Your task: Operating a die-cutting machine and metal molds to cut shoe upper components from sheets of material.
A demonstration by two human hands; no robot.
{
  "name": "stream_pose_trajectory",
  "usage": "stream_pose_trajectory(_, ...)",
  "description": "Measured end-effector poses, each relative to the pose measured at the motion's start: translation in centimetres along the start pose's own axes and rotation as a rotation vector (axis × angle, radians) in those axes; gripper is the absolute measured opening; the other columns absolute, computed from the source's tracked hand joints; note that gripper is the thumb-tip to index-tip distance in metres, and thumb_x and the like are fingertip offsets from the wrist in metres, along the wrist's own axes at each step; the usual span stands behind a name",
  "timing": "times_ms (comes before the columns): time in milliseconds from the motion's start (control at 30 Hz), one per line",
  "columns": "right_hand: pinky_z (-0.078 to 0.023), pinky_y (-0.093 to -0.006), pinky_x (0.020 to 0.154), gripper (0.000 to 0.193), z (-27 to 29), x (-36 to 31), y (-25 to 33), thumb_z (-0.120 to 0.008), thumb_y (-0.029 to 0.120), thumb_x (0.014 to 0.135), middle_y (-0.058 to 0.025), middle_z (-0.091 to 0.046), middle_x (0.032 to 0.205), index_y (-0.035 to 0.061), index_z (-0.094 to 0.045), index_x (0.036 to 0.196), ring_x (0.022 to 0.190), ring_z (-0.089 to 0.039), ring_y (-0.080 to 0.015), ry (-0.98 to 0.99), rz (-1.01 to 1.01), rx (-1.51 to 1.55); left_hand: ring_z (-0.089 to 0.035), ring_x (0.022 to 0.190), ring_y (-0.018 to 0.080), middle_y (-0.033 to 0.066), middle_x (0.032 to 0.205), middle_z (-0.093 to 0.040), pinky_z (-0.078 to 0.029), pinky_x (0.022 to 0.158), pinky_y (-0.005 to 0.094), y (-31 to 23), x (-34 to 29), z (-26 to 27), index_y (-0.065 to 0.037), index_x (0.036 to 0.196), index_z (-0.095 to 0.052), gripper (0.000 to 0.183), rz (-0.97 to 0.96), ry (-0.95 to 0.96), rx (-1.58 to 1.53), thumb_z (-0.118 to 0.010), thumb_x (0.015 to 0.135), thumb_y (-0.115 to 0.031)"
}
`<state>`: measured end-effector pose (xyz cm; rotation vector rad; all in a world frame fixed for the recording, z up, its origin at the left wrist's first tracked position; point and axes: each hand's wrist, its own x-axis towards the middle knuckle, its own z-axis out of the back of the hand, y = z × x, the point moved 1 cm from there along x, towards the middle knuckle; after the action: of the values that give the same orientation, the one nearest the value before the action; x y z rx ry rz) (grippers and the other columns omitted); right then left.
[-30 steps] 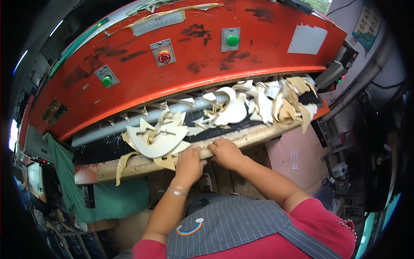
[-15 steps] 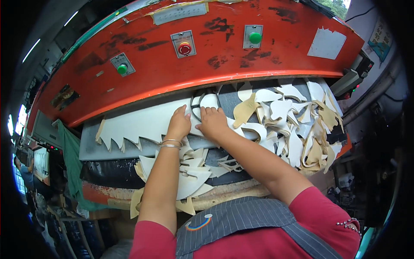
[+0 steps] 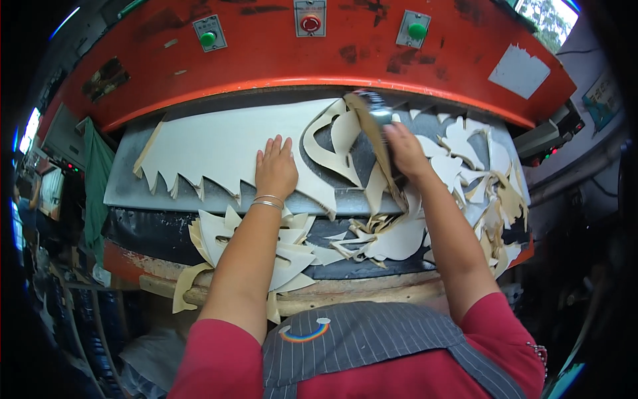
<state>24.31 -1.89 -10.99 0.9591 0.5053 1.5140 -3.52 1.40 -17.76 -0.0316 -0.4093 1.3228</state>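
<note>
My left hand [image 3: 276, 169] lies flat, fingers spread, on a layered white sheet [image 3: 212, 136] with a jagged front edge. To its right, my right hand [image 3: 407, 151] grips a shiny metal cutting die [image 3: 380, 114], smeared by motion. A tan layered strip [image 3: 373, 143] stands tilted beside the die; I cannot tell whether it is held with it. Between the hands, a curved white cut-out [image 3: 325, 143] lies at the sheet's right end.
White and tan offcuts [image 3: 458, 149] heap at the right. More scraps [image 3: 286, 256] lie along the front ledge. Behind the grey cutting bed [image 3: 123, 183] stands a red press beam [image 3: 266, 63] with green buttons [image 3: 417, 31] and a red one [image 3: 310, 24].
My hands have moved apart. The right has lifted the die off the sheet, up and to the right, uncovering the cut shapes; the left has flattened onto the sheet. My view has shifted.
</note>
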Motion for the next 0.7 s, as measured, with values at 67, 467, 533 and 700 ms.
stream_pose_trajectory(67, -0.048, -0.0336, 0.080, 0.044, 0.7, -1.6, -2.6, -0.039, 0.037, 0.096, -0.0143, -0.062, 0.101, -0.0004, -0.056, 0.110, 0.087, -0.061, -0.0271, -0.178, -0.318, 0.864, -0.030, 0.132, 0.0260, 0.0098, 0.141, -0.036, -0.022, 0.108, 0.0454, 0.6, -0.3, -0.5, -0.012, 0.131, -0.044, 0.040, -0.006, 0.058, -0.003, -0.039, 0.092, -0.020)
stream_pose_trajectory(467, -0.045, -0.0266, 0.077, 0.044, 2.4, -6.3, -1.8, -0.060, 0.033, 0.087, -0.0063, -0.060, 0.097, 0.0001, -0.049, 0.113, 0.085, -0.055, -0.0127, -0.158, -0.127, 0.650, -0.029, 0.132, 0.0242, 0.0093, 0.142, -0.035, -0.024, 0.107, 0.0450, 0.0, 0.2, 1.4, -0.019, 0.131, -0.045, 0.042, 0.015, 0.229, 0.006, -0.042, 0.090, -0.024)
stream_pose_trajectory(533, -0.044, -0.0245, 0.075, 0.044, 2.4, -6.3, -0.1, -0.065, 0.031, 0.083, -0.0047, -0.059, 0.094, 0.0002, -0.050, 0.110, 0.083, -0.053, -0.0103, -0.051, -0.136, 0.357, -0.032, 0.131, 0.0245, 0.0108, 0.140, -0.037, -0.026, 0.106, 0.0447, -0.8, 1.7, 2.8, -0.019, 0.129, -0.048, 0.043, 0.016, 0.307, 0.015, -0.047, 0.086, -0.022)
stream_pose_trajectory(700, -0.045, -0.0258, 0.067, 0.051, -0.8, -6.0, 2.7, -0.074, 0.033, 0.073, -0.0062, -0.058, 0.085, -0.0016, -0.051, 0.103, 0.074, -0.052, -0.0121, 0.070, -0.221, 0.200, -0.036, 0.129, 0.0258, 0.0105, 0.136, -0.043, -0.026, 0.107, 0.0417, -1.8, 7.5, 1.4, -0.017, 0.126, -0.052, 0.044, -0.316, 0.088, -0.122, -0.056, 0.082, -0.022)
